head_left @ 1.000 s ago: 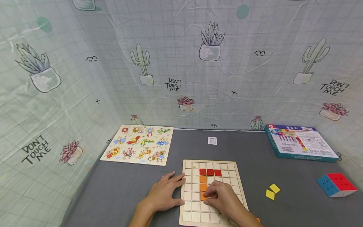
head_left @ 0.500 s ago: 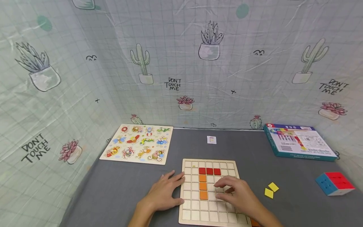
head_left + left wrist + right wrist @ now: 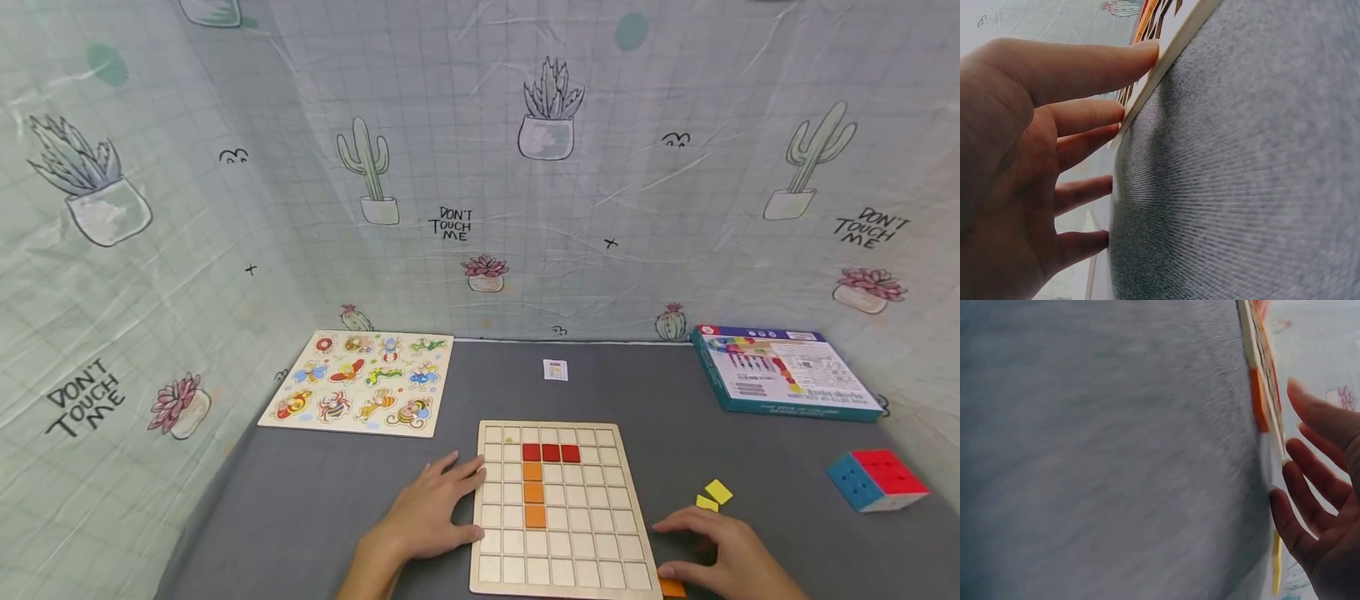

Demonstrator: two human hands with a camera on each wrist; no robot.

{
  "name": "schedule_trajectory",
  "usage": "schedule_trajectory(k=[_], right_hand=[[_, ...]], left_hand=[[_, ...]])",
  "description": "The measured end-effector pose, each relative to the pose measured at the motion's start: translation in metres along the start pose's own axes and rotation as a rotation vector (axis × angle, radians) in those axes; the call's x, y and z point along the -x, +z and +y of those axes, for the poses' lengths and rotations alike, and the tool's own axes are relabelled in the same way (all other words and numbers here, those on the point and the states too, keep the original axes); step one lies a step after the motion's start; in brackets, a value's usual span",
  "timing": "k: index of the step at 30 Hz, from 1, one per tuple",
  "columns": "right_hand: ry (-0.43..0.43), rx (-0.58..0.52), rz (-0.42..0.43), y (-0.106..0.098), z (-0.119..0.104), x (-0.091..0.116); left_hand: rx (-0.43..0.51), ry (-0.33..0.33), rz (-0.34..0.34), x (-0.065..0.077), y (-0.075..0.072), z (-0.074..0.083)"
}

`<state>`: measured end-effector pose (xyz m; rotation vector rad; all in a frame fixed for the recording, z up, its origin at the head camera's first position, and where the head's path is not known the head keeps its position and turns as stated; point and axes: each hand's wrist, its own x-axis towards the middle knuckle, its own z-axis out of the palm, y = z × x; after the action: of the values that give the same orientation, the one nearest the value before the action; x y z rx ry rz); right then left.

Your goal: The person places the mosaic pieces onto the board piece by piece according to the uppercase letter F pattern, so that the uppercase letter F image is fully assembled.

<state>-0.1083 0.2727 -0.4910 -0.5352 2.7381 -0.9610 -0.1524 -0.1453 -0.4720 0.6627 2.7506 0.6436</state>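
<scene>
At the board (image 3: 583, 544), your spread left hand (image 3: 429, 515) likely steadies its nine-o'clock side; right hand (image 3: 720, 546), spread, is near four-o'clock orange tile (image 3: 673, 588).

Pale gridded sheeting (image 3: 420, 92) is walling three sides, showing potted-plant drawings (image 3: 547, 137) and "DON'T TOUCH ME" lettering (image 3: 452, 224), creasing and shining. Gray cloth surface (image 3: 315, 492) is spreading below.

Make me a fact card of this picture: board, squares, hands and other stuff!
Main thing: wooden grid board
On it: three red tiles in a row; three orange tiles below the leftmost red
Left hand: touches board's left edge
Right hand: holds nothing, near at least one loose orange tile
Nearby: yellow tiles, puzzle cube, insect puzzle, printed box
</scene>
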Motion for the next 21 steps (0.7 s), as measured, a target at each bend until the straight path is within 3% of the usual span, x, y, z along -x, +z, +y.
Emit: schedule_trajectory(k=[6,13,21], right_hand=[[-0.087,-0.046,-0.091,0.003,0.021,0.009],[-0.269,-0.091,-0.109,0.011,0.039,0.007],[-0.38,-0.135,-0.096,0.011,0.038,0.006]], left_hand=[[-0.009,-0.011,0.0,-0.001,0.0,0.0],[-0.009,-0.011,0.007,0.0,0.001,-0.001],[-0.009,-0.009,0.017,0.0,0.002,-0.001]])
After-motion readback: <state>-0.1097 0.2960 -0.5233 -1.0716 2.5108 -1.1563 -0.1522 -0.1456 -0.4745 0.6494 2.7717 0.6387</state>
